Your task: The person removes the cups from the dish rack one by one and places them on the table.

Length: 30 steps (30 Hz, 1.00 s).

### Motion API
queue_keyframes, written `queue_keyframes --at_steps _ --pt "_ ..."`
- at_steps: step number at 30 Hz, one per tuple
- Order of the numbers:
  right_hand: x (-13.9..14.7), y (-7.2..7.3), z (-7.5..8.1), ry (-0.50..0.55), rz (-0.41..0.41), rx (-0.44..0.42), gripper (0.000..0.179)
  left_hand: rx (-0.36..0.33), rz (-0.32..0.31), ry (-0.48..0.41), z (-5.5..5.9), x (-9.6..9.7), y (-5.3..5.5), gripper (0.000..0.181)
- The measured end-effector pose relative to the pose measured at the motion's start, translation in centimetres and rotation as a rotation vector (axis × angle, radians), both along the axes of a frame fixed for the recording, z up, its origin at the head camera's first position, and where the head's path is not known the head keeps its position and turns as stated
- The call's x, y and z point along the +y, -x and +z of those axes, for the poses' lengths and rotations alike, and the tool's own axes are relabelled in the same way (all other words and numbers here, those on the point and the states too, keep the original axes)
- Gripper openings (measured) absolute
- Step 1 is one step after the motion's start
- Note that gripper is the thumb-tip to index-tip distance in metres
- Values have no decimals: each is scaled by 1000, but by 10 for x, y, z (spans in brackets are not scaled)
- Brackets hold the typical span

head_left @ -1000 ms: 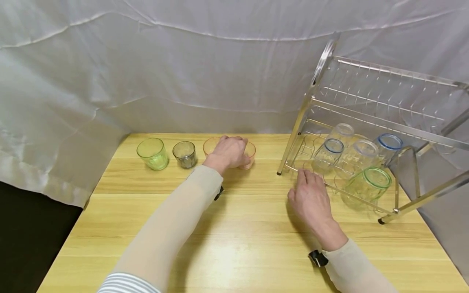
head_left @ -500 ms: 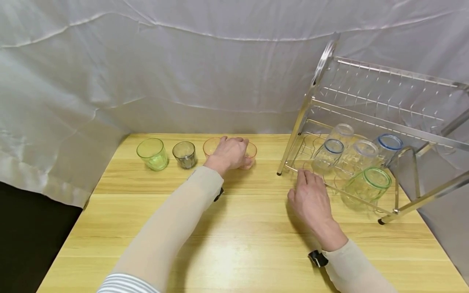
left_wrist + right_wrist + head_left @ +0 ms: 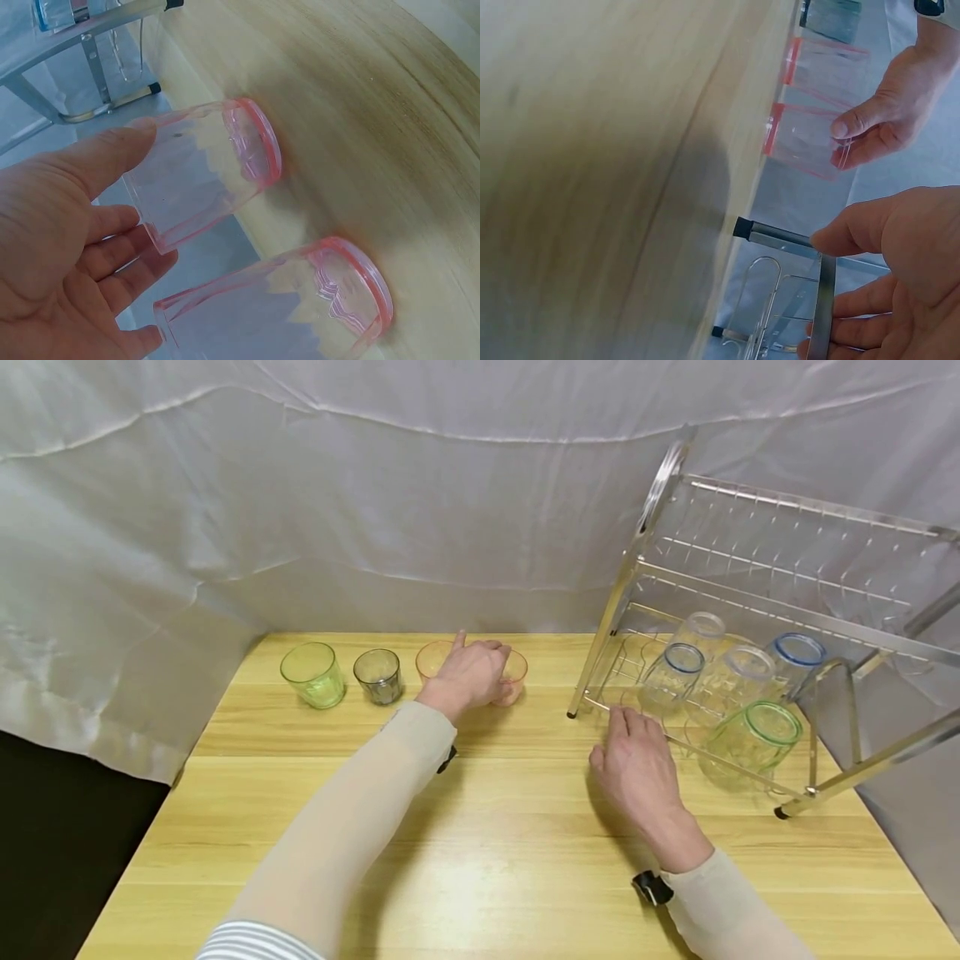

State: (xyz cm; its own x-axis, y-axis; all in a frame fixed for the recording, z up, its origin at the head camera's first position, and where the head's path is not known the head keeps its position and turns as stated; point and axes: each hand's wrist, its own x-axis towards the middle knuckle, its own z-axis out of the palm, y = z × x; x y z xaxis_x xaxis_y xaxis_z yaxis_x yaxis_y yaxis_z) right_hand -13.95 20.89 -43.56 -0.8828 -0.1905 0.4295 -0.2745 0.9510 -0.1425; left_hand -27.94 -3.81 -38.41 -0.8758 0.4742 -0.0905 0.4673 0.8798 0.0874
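Observation:
Two clear pink-rimmed glasses stand upright side by side at the table's back edge. My left hand [image 3: 471,675] reaches over them. It holds the right pink glass [image 3: 199,176] near its rim, thumb on one side and fingers on the other. The little finger lies near the rim of the left pink glass [image 3: 277,307]. My right hand [image 3: 637,768] grips the front lower rail of the metal dish rack [image 3: 597,652]. In the right wrist view its thumb rests on the frame and its fingers pass behind the rail.
A green glass [image 3: 313,677] and a smoky grey glass [image 3: 378,678] stand left of the pink ones. Several upturned glasses sit in the rack's lower tier, among them a green one [image 3: 753,739] and a blue one [image 3: 797,662]. A grey curtain [image 3: 420,510] hangs behind the table.
The right pink glass has shifted slightly to the right. One finger of my left hand has straightened and lifted a little. My right hand has stayed on the rack.

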Motion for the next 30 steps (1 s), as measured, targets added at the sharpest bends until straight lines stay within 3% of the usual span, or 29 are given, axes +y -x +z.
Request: queue_keyframes --at_steps 16,30 --pt "0 2 5 -19 -22 -81 59 35 -10 6 -1 -2 1 65" --pt "0 2 6 -19 -28 -98 59 29 -5 -10 -4 -5 0 78"
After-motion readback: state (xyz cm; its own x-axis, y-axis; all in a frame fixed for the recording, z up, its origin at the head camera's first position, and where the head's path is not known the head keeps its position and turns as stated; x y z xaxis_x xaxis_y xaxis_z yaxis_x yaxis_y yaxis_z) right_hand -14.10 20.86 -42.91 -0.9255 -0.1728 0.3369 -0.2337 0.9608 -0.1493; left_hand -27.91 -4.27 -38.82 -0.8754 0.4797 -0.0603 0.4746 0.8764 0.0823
